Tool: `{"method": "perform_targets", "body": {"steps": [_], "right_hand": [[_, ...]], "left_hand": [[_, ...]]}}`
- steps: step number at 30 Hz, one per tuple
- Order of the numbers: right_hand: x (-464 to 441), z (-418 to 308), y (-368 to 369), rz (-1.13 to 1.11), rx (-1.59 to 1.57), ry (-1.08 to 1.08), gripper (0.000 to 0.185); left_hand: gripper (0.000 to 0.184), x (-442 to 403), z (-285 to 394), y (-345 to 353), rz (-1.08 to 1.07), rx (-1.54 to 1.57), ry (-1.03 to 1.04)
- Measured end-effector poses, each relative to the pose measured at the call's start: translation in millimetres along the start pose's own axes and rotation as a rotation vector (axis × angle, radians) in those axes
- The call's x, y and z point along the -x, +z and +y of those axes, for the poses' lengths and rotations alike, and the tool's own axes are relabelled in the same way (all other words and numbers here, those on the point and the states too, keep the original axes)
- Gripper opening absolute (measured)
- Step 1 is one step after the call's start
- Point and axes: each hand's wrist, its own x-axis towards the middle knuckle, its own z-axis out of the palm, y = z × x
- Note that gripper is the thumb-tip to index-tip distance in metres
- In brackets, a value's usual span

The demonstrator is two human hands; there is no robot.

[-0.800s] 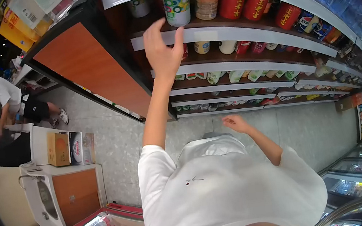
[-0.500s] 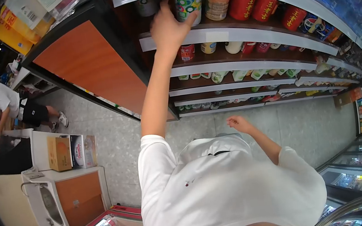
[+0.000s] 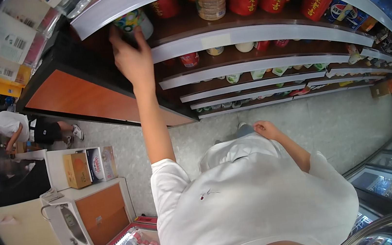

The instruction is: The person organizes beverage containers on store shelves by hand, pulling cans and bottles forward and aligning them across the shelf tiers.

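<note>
At the left end of an upper shelf, my left hand [image 3: 134, 64] is closed round a can with a green, yellow and blue pattern [image 3: 141, 24]. The thumb lies on the can's right side and the fingers on its left. The can's base appears to be on or just above the shelf board, and its top is hidden under the shelf above. To its right are a red can [image 3: 165, 7], a ribbed container with orange contents [image 3: 211, 4] and several red cans with yellow characters [image 3: 244, 0]. My right hand [image 3: 266, 129] hangs by my waist, fingers curled, with nothing visible in it.
Lower shelves [image 3: 267, 67] hold more cans and bottles. A dark-framed orange end panel [image 3: 80, 100] borders the shelving on the left. Behind me stand a lit red-edged display case [image 3: 123, 244] and a sink [image 3: 73, 225]. Another person [image 3: 15, 127] is at a counter on the far left.
My left hand and the patterned can have shifted left to the shelf's end. A red can now shows where the patterned can stood. My right hand has come closer to my waist.
</note>
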Motion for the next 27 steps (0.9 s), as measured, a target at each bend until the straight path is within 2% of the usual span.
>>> {"method": "perform_targets", "body": {"steps": [3, 5, 6, 7, 9, 10, 11, 13, 17, 19, 23, 25, 27], "right_hand": [[-24, -11, -16, -0.028, 0.084, -0.011, 0.026], [-37, -21, -24, -0.064, 0.124, -0.062, 0.028], [-43, -23, -28, -0.074, 0.122, -0.066, 0.028], [-49, -24, -33, -0.117, 0.156, -0.094, 0.030], [-59, -30, -42, -0.169, 0.194, -0.129, 0.031], [-62, -33, -43, -0.197, 0.206, -0.168, 0.031], [-64, -37, -45, -0.226, 0.219, -0.205, 0.030], [-63, -51, -47, -0.244, 0.195, -0.222, 0.031], [-59, -77, -46, -0.206, 0.083, -0.273, 0.031], [-60, -85, -44, -0.216, 0.088, -0.277, 0.031], [-72, -85, -27, -0.202, 0.117, -0.303, 0.031], [-78, -92, -19, -0.198, 0.132, -0.297, 0.030], [-84, -96, -10, -0.205, 0.156, -0.285, 0.030]], "left_hand": [[0.054, 0, 7, 4, 0.072, 0.061, 0.019], [0.049, -1, 24, 1, 0.318, -0.344, 0.337], [0.036, 1, 28, 7, 0.356, -0.248, 0.334], [0.036, 5, 32, 11, 0.356, -0.260, 0.331], [0.023, 8, 42, 17, 0.194, -0.299, 0.539], [0.017, 7, 51, 24, 0.139, -0.314, 0.475], [0.029, 9, 58, 32, 0.090, -0.335, 0.280], [0.042, 2, 64, 48, 0.033, -0.529, 0.143], [0.046, -24, 52, 72, -0.024, -0.627, 0.135], [0.045, -31, 49, 76, -0.054, -0.375, 0.179], [0.049, -33, 48, 65, -0.069, -0.338, 0.244], [0.061, -26, 51, 49, -0.173, -0.215, 0.227], [0.063, -17, 59, 30, -0.239, -0.144, 0.184]]}}
